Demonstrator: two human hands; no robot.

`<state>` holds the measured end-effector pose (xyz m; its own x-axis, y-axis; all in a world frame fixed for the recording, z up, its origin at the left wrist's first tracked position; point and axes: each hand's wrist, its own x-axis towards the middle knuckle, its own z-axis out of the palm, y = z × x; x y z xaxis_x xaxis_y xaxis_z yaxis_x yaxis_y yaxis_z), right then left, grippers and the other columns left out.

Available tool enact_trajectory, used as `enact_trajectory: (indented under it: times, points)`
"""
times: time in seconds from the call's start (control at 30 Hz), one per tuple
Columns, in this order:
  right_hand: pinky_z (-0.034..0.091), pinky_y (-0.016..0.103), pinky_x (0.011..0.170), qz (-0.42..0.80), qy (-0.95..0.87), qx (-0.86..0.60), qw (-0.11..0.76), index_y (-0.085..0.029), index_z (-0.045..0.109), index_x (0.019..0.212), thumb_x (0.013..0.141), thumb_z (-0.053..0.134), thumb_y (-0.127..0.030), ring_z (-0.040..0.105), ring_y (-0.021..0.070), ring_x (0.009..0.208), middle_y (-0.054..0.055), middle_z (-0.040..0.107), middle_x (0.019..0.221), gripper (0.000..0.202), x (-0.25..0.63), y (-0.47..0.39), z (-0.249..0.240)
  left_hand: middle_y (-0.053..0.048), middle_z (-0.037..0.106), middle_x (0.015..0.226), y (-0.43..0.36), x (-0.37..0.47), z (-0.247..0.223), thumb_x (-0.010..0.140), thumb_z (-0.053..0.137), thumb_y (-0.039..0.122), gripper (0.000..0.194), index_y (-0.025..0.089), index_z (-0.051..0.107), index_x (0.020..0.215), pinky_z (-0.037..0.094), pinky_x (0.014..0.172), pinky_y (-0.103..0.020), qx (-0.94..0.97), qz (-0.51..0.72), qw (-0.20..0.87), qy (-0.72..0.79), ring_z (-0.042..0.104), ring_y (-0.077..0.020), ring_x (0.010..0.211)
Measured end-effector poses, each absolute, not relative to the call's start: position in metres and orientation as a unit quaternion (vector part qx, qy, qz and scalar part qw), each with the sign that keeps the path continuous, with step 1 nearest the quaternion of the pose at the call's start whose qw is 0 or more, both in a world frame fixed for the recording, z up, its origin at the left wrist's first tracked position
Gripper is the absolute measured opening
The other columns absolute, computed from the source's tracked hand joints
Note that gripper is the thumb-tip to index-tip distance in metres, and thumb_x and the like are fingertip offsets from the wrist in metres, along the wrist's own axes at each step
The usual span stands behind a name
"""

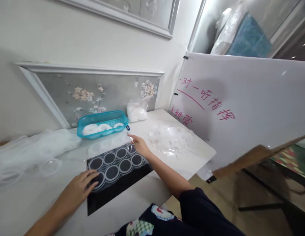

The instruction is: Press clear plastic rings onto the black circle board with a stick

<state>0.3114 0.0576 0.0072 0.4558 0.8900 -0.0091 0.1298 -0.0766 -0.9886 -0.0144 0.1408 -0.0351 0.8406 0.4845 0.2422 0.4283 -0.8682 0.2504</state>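
A black sheet (110, 187) lies on the white table, and a translucent sheet with rows of pale rings (112, 172) covers its upper part. My left hand (80, 186) rests at the left edge of the ringed sheet, fingers spread over it. Above the sheet's far right corner, my right hand (140, 145) has its index finger stretched out, with a small, thin item at the fingertips that is too small to name. Just beyond the sheet lies a clear strip with round shapes (103, 146). Behind it, a blue plastic basket (80, 126) holds white rings (90, 129).
Clear sheeting with circles (34, 150) covers the table's left side. A bag of white material (138, 111) stands by the wall. Clear scraps (169, 139) are heaped at the right. A small dark blue object (128, 127) lies beside the basket. A whiteboard (248, 98) stands at the right.
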Motion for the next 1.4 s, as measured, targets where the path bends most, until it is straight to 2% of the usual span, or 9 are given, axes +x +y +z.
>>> enact_trajectory:
  times: [0.1,0.23,0.33,0.4,0.57,0.73,0.87,1.0,1.4]
  points:
    - [0.051,0.028,0.068,0.437,-0.388,-0.562,0.586,-0.019,0.071,0.105,0.082,0.046,-0.026,0.067,0.0146,0.069,0.005,0.071,0.093,0.035,0.275,0.046,0.005,-0.002,0.073,0.117,0.090,-0.027,-0.031,0.097,0.048,0.042,0.032,0.028,0.070,0.116,0.055,0.095,-0.032,0.969,0.169,0.056,0.174,0.069,-0.0215,0.104]
    - [0.053,0.034,0.081,0.602,-0.357,-0.419,0.579,-0.023,0.066,0.099,0.069,0.069,-0.031,0.071,0.0239,0.098,0.006,0.073,0.104,0.031,0.233,0.028,0.004,-0.005,0.076,0.104,0.039,-0.022,-0.016,0.103,0.036,0.029,0.035,0.019,0.069,0.109,0.059,0.081,-0.031,0.977,0.164,0.008,0.139,0.072,-0.0188,0.090]
    - [0.052,0.032,0.073,0.594,-0.385,-0.441,0.552,-0.023,0.057,0.074,0.071,0.076,-0.045,0.071,0.0227,0.085,0.004,0.074,0.080,0.029,0.211,0.016,-0.002,-0.007,0.076,0.102,0.024,-0.021,-0.017,0.103,0.036,0.020,0.035,0.015,0.070,0.100,0.058,0.080,-0.032,0.974,0.184,-0.029,0.132,0.071,-0.0196,0.089]
    - [0.049,0.030,0.064,0.547,-0.447,-0.478,0.522,-0.023,0.052,0.065,0.081,0.064,-0.060,0.067,0.0192,0.065,0.002,0.069,0.062,0.042,0.200,0.009,-0.012,-0.007,0.076,0.103,0.018,-0.022,-0.022,0.102,0.041,0.019,0.029,0.015,0.070,0.096,0.057,0.079,-0.033,0.968,0.207,-0.041,0.135,0.070,-0.0208,0.089]
    - [0.046,0.031,0.054,0.520,-0.454,-0.503,0.519,-0.020,0.064,0.105,0.086,0.037,-0.078,0.062,0.0178,0.056,0.004,0.070,0.071,0.066,0.191,0.002,-0.036,-0.007,0.074,0.109,0.011,-0.022,-0.029,0.099,0.049,0.021,0.021,0.016,0.069,0.104,0.056,0.087,-0.034,0.963,0.220,0.001,0.157,0.068,-0.0215,0.097]
    - [0.053,0.033,0.062,0.459,-0.486,-0.538,0.513,-0.022,0.062,0.124,0.091,0.041,-0.069,0.066,0.0190,0.068,0.008,0.073,0.093,0.062,0.194,0.001,-0.038,-0.015,0.067,0.126,0.016,-0.024,-0.034,0.101,0.046,0.037,0.035,0.013,0.065,0.117,0.052,0.101,-0.041,0.960,0.196,0.035,0.199,0.063,-0.0265,0.117]
    - [0.056,0.034,0.065,0.446,-0.528,-0.550,0.469,-0.023,0.073,0.106,0.087,0.059,-0.058,0.069,0.0215,0.071,0.007,0.076,0.085,0.043,0.195,-0.001,-0.037,-0.017,0.063,0.132,0.016,-0.027,-0.036,0.102,0.044,0.043,0.043,0.011,0.060,0.125,0.049,0.105,-0.041,0.960,0.174,0.065,0.211,0.059,-0.0272,0.124]
    - [0.052,0.030,0.054,0.439,-0.549,-0.560,0.438,-0.019,0.076,0.085,0.086,0.062,-0.056,0.065,0.0182,0.055,0.007,0.075,0.074,0.040,0.194,0.000,-0.041,-0.019,0.061,0.134,0.013,-0.027,-0.035,0.102,0.041,0.046,0.047,0.009,0.060,0.124,0.048,0.107,-0.042,0.960,0.160,0.082,0.213,0.057,-0.0288,0.127]
    - [0.051,0.031,0.056,0.381,-0.618,-0.568,0.387,-0.019,0.076,0.091,0.091,0.058,-0.049,0.066,0.0199,0.061,0.007,0.074,0.072,0.035,0.193,0.004,-0.044,-0.019,0.058,0.137,0.013,-0.027,-0.037,0.102,0.042,0.047,0.048,0.010,0.059,0.126,0.045,0.109,-0.045,0.959,0.146,0.116,0.213,0.055,-0.0300,0.129]
